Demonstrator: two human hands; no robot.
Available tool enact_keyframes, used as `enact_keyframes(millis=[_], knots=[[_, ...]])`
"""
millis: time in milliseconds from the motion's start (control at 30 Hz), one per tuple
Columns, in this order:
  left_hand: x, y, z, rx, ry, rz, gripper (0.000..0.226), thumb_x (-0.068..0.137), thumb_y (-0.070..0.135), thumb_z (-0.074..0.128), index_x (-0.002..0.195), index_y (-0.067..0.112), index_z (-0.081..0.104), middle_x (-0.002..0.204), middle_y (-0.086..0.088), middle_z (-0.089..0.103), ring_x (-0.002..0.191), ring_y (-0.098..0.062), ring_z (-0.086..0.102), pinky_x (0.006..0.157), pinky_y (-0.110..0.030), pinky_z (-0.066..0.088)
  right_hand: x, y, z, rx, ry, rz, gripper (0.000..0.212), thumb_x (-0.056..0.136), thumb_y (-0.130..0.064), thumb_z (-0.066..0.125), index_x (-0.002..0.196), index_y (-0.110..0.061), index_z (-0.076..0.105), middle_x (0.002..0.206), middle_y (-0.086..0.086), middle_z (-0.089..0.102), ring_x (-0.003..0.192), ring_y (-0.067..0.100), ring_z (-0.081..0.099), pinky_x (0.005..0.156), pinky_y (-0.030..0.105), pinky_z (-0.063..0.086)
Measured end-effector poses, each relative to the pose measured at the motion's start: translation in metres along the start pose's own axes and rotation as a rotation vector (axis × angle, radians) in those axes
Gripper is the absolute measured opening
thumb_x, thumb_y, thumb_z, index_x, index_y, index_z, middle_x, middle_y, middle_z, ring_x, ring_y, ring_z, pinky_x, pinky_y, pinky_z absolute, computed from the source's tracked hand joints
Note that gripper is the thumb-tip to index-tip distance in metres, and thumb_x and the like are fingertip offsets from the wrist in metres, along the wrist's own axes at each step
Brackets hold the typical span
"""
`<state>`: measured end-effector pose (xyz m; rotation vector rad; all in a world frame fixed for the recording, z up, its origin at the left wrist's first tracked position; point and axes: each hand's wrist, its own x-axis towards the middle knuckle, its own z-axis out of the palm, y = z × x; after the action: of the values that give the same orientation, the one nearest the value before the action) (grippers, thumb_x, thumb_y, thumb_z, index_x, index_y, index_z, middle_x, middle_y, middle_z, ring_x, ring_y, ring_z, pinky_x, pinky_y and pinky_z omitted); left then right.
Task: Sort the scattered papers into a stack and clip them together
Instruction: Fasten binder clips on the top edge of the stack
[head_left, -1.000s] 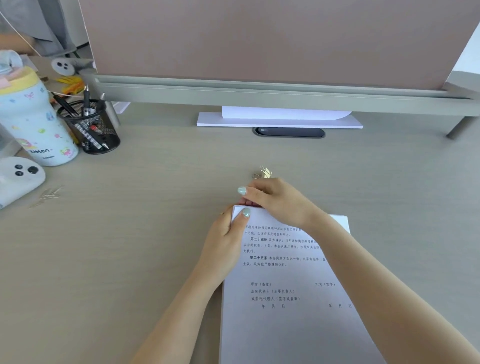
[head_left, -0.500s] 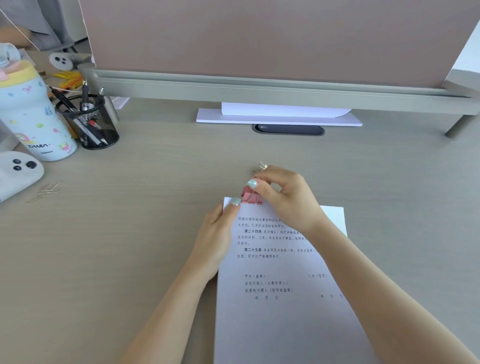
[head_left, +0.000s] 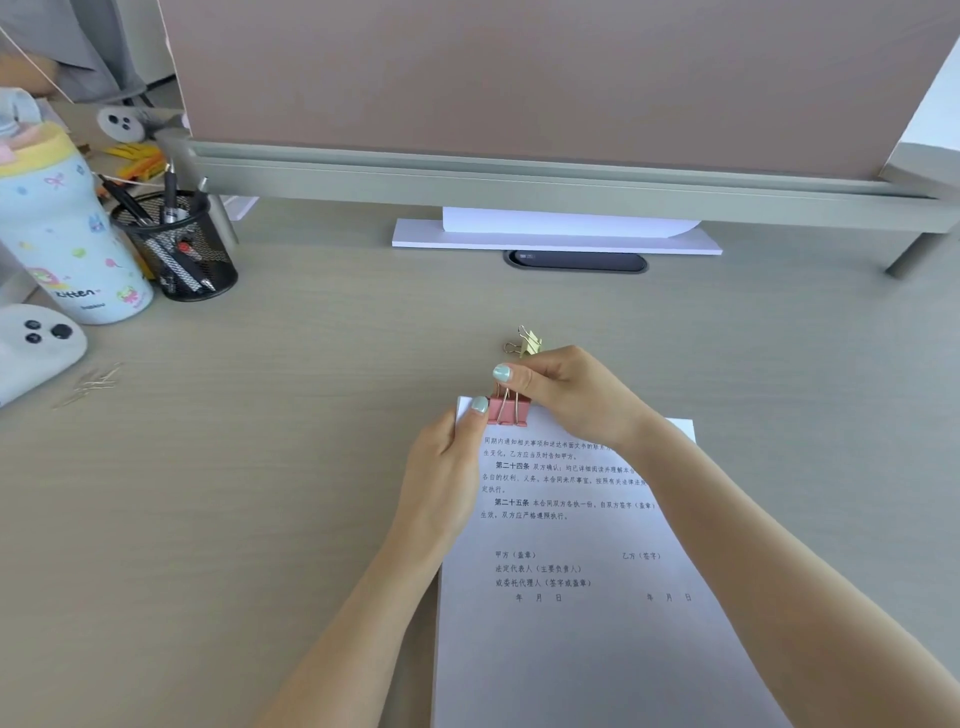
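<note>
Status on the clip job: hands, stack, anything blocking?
Right hand pinches pink binder clip at the paper stack top edge. Left hand grips the stack's corner. Yellow clip lies just behind, not blocking.

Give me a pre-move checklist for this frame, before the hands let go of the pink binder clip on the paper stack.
1. Stack squared: cannot tell; the paper stack shows one top sheet, lower edges mostly hidden.
2. Stack steadied: ok; the left hand pinches the top left corner.
3. Clip placed on the top edge: ok; the pink binder clip sits over the edge near that corner.
4. Clip handles under control: ok; the right hand grips the wire handles.
5. All sheets inside the clip: cannot tell; its mouth is not visible.
6. Space around clear of snags: ok; the yellow binder clip lies apart, beyond the stack.
</note>
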<state>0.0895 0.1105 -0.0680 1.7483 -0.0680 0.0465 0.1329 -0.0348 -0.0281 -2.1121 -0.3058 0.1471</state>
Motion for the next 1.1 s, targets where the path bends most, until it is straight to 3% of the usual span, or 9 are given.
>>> enact_keyframes(millis=[333, 467, 533, 600, 733, 867, 967, 1033, 1100], knots=[[-0.002, 0.001, 0.001, 0.020, 0.019, -0.018, 0.044, 0.098, 0.034, 0.040, 0.069, 0.003, 0.032, 0.064, -0.004, 0.023, 0.056, -0.012, 0.023, 0.045, -0.019, 0.020, 0.000, 0.000, -0.003, -0.057, -0.056, 0.052, 0.050, 0.091, -0.042, 0.054, 0.062, -0.005, 0.038, 0.060, 0.002, 0.022, 0.053, 0.013, 0.020, 0.048, 0.021, 0.019], [-0.001, -0.002, -0.001, 0.023, -0.014, -0.001, 0.045, 0.099, 0.035, 0.040, 0.071, -0.001, 0.037, 0.066, -0.005, 0.028, 0.060, -0.014, 0.027, 0.049, -0.021, 0.023, -0.001, 0.003, -0.002, -0.093, -0.097, 0.078, 0.052, 0.085, -0.059, 0.048, 0.086, -0.010, 0.066, 0.084, 0.025, 0.058, 0.080, 0.038, 0.049, 0.076, 0.037, 0.047], [0.000, -0.004, -0.002, -0.005, -0.043, -0.014, 0.049, 0.098, 0.039, 0.040, 0.075, -0.004, 0.044, 0.070, -0.005, 0.035, 0.063, -0.016, 0.031, 0.052, -0.022, 0.026, -0.004, 0.004, -0.002, -0.020, 0.003, 0.002, 0.036, 0.091, -0.048, 0.047, 0.096, -0.020, 0.070, 0.103, 0.013, 0.066, 0.099, 0.024, 0.058, 0.094, 0.028, 0.044], [0.001, -0.005, -0.003, -0.037, -0.064, -0.034, 0.054, 0.093, 0.048, 0.039, 0.079, -0.003, 0.050, 0.074, -0.003, 0.040, 0.067, -0.015, 0.035, 0.056, -0.023, 0.029, -0.004, 0.004, -0.005, 0.051, 0.095, -0.048, 0.028, 0.096, -0.030, 0.050, 0.090, -0.014, 0.071, 0.094, 0.004, 0.065, 0.090, 0.016, 0.058, 0.084, 0.016, 0.042], [-0.002, -0.003, -0.003, -0.091, -0.077, -0.056, 0.045, 0.098, 0.038, 0.039, 0.084, -0.001, 0.056, 0.070, -0.006, 0.047, 0.064, -0.013, 0.044, 0.062, -0.026, 0.036, -0.005, 0.010, -0.007, -0.051, -0.023, 0.034, 0.039, 0.087, -0.039, 0.063, 0.089, -0.001, 0.069, 0.080, 0.030, 0.052, 0.063, 0.032, 0.038, 0.064, 0.031, 0.030], [-0.002, -0.005, -0.002, -0.063, -0.088, -0.035, 0.039, 0.099, 0.036, 0.037, 0.090, 0.019, 0.071, 0.086, -0.017, 0.068, 0.075, -0.020, 0.061, 0.072, -0.028, 0.045, -0.012, 0.005, -0.009, -0.156, -0.220, 0.142, 0.050, 0.084, -0.044, 0.064, 0.073, 0.004, 0.059, 0.058, 0.000, 0.030, 0.050, 0.012, 0.026, 0.049, 0.022, 0.024], [-0.002, -0.005, 0.001, 0.022, -0.050, -0.026, 0.043, 0.098, 0.036, 0.038, 0.085, 0.005, 0.065, 0.054, 0.003, 0.043, 0.053, -0.015, 0.038, 0.054, -0.020, 0.034, -0.014, 0.007, -0.009, -0.232, -0.276, 0.190, 0.035, 0.078, -0.038, 0.074, 0.066, -0.011, 0.056, 0.061, -0.001, 0.038, 0.056, 0.015, 0.035, 0.053, 0.026, 0.027], [-0.002, -0.005, 0.002, 0.065, 0.013, -0.037, 0.045, 0.097, 0.038, 0.041, 0.073, -0.001, 0.046, 0.056, 0.009, 0.022, 0.050, -0.009, 0.022, 0.047, -0.019, 0.022, -0.014, 0.008, -0.007, -0.238, -0.276, 0.199, 0.029, 0.074, -0.038, 0.077, 0.068, -0.015, 0.059, 0.064, 0.000, 0.042, 0.060, 0.018, 0.037, 0.054, 0.028, 0.028], [-0.002, -0.004, 0.002, 0.087, 0.037, -0.040, 0.043, 0.096, 0.037, 0.043, 0.070, 0.002, 0.037, 0.061, 0.006, 0.024, 0.050, -0.008, 0.023, 0.047, -0.018, 0.023, -0.016, 0.008, -0.005, -0.209, -0.269, 0.192, 0.028, 0.074, -0.038, 0.077, 0.070, -0.016, 0.060, 0.063, -0.001, 0.041, 0.058, 0.016, 0.036, 0.053, 0.026, 0.028]])
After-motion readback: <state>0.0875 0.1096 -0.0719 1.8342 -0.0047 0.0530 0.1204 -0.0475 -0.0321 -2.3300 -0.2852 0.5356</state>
